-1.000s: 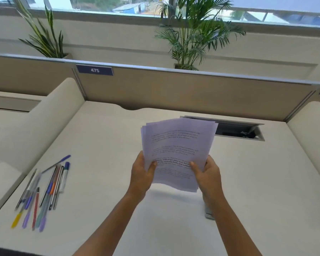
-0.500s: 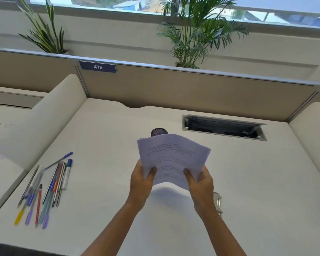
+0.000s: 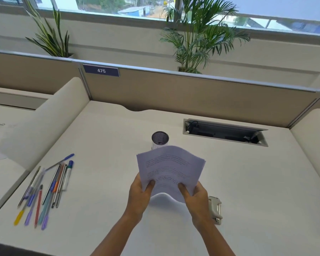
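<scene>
A stack of printed white paper sheets (image 3: pixel 171 167) hangs above the middle of the white desk (image 3: pixel 103 145), bowed in a wave. My left hand (image 3: pixel 139 194) grips its lower left edge, thumb on top. My right hand (image 3: pixel 197 198) grips the lower right edge the same way. The lower middle of the sheets curls down between my hands.
A black mesh pen cup (image 3: pixel 160 138) stands just behind the paper. A grey stapler (image 3: pixel 216 209) lies right of my right wrist. Several pens and pencils (image 3: pixel 44 191) lie at the left. A cable tray opening (image 3: pixel 224 133) sits at the back right, below the partition (image 3: pixel 192 93).
The sheets have come down and toward me, from upright to tilted flat and bowed. The pen cup behind them and the stapler have come into view.
</scene>
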### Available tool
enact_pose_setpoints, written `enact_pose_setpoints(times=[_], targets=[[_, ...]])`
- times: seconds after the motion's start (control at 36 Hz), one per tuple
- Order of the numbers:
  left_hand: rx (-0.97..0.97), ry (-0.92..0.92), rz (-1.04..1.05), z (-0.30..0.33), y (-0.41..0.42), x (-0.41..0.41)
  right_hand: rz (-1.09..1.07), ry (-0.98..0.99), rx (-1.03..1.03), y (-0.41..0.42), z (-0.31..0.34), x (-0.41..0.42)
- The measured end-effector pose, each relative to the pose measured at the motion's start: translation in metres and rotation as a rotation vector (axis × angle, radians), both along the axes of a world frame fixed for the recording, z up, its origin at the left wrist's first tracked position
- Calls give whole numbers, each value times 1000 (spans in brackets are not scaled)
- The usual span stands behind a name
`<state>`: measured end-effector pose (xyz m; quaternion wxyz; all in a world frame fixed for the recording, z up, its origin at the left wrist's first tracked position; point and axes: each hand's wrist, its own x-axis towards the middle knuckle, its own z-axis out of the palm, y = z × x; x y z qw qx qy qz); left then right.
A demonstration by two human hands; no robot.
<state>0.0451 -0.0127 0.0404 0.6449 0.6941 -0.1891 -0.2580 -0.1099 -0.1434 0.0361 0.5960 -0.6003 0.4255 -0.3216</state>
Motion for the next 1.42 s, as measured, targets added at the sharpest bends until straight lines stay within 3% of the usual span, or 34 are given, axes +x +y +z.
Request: enact_pose_setpoints(times=[0.11,0.22,0.53,0.67,0.83,1.06,1.19,1.31,1.42], targets=[[75,49,4,-10,7,-5,63,133,60,6,-22,-10],[79,48,-17,-3,10,-1,104,132,112,0,-27,-18],[-82,221,124,1,19,20,305,-88,273,-43,8,-31],[-249,418,223,1,16,16,320,-245,480,-36,13,-27],[-345,503,242,2,6,-3,227,-377,588,1,15,0],[-360,580,140,0,5,-18,-36,-179,539,14,23,20],[-333,678,118,5,28,24,6,-28,607,-18,17,-1],[-335,926,106,-4,55,70,108,72,638,-43,17,-19],[-178,1014,-46,-4,66,101,201,173,658,-61,18,-26]])
